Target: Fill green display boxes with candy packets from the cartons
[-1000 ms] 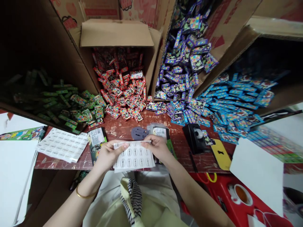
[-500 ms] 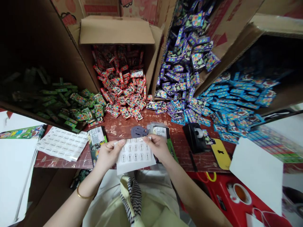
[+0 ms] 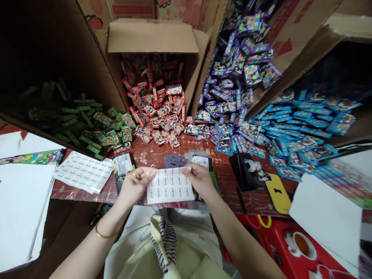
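A white sticker sheet [image 3: 170,188] printed with rows of round labels is held up over the near edge of the red table [image 3: 151,155]. My left hand [image 3: 135,184] pinches its upper left corner, thumb and fingers closed on the paper. My right hand [image 3: 200,179] pinches the upper right corner. Just behind the sheet lie a grey card hanger [image 3: 173,160] and a dark packet with a white barcode label [image 3: 200,161]. Another green packet with a label [image 3: 123,166] rests beside my left hand.
Four open cardboard boxes spill small packets onto the table: green [image 3: 99,128], red [image 3: 158,112], purple [image 3: 229,100], blue [image 3: 296,128]. A second label sheet [image 3: 83,176] lies left. A black tape dispenser [image 3: 247,170] and yellow card [image 3: 277,190] sit right. White boards flank both sides.
Both hands stay pinched on the sticker sheet and have raised it slightly toward the table. The camera has shifted, sliding the scene a little to the right.
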Available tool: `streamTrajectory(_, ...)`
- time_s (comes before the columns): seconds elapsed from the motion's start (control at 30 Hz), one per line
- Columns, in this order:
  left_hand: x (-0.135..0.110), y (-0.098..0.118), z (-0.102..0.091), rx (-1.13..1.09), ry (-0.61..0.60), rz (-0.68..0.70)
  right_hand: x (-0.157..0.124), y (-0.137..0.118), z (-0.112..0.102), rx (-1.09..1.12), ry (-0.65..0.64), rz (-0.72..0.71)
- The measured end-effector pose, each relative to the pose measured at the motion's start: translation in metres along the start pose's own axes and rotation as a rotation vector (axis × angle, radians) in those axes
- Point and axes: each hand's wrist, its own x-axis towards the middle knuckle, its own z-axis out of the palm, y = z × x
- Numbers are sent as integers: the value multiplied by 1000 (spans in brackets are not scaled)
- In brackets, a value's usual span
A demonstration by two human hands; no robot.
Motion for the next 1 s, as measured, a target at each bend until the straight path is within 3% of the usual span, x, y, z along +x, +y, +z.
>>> streamTrajectory(0.6, -1, 3, 3, 33, 38, 24, 4, -1, 1, 182, 36, 106)
streamTrajectory(1.0, 2, 0, 0, 263, 90, 161, 5, 5, 0, 79, 47, 80)
